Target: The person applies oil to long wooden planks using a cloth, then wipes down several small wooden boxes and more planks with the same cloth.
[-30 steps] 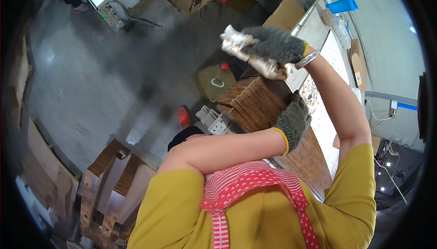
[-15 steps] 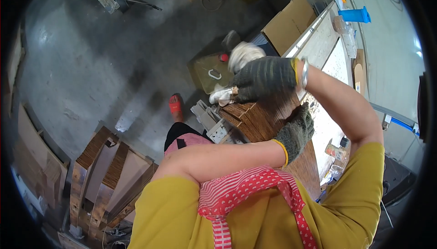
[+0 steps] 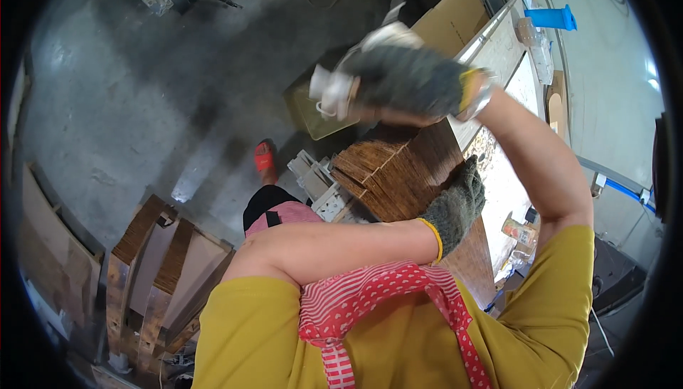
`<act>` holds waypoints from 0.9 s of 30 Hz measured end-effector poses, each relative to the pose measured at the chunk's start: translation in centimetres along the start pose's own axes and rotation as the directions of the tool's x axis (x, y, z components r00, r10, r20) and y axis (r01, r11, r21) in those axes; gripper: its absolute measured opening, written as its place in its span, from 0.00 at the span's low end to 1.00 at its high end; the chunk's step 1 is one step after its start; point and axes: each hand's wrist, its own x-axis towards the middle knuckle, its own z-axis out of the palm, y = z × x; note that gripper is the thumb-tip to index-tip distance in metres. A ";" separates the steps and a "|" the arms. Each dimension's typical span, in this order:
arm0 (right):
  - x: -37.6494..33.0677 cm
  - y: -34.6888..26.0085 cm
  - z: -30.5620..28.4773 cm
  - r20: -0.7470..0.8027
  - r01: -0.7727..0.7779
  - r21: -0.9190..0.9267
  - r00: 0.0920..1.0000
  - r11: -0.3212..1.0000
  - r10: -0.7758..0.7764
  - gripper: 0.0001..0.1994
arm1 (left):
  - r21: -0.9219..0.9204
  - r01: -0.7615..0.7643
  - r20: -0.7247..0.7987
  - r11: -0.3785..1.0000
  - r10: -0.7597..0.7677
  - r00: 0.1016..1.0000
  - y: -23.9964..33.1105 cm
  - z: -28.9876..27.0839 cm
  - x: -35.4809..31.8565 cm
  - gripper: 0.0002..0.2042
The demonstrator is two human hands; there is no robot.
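Note:
My right hand (image 3: 409, 83), in a grey knit glove, is raised above a stack of brown corrugated cardboard sheets (image 3: 395, 175) and is closed on a blurred white bundle (image 3: 333, 93) that sticks out to the left. My left arm crosses my chest. My left hand (image 3: 455, 204), in the same kind of glove, lies on the right edge of the stack with its fingers curled over it. The stack stands in front of my yellow shirt and red striped apron.
A white-topped table (image 3: 498, 168) runs along the right, with a blue object (image 3: 551, 17) at its far end. Flat cardboard (image 3: 448, 19) leans by it. An olive open box (image 3: 313, 118), metal parts (image 3: 320, 182) and upright cardboard bundles (image 3: 156, 261) stand on the concrete floor.
My right hand dropped with the white bundle to the top of the stack half a second ago and has now lifted up again. My left hand stays on the stack.

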 end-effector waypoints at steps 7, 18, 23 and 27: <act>0.5 -6.9 -1.9 0.408 -0.125 -0.427 0.857 0.896 0.314 0.11 | 0.374 -0.148 0.127 0.916 0.108 0.986 -1.2 -0.3 -0.2 0.36; -11.7 -6.9 -7.0 -0.374 -0.560 -0.188 0.801 0.807 0.468 0.20 | -0.286 -0.008 -0.052 0.958 -0.007 0.999 -2.1 -2.6 -3.1 0.24; -23.9 -3.4 1.8 -0.638 -0.740 0.350 0.260 0.575 0.724 0.18 | -0.754 -0.272 -0.524 0.598 -0.298 0.798 -9.3 -6.2 -11.5 0.09; -25.1 -5.2 12.2 -0.613 -0.801 0.504 -0.066 0.325 0.787 0.23 | -0.865 0.352 -0.019 0.356 -0.726 0.688 -10.5 -2.3 -17.7 0.40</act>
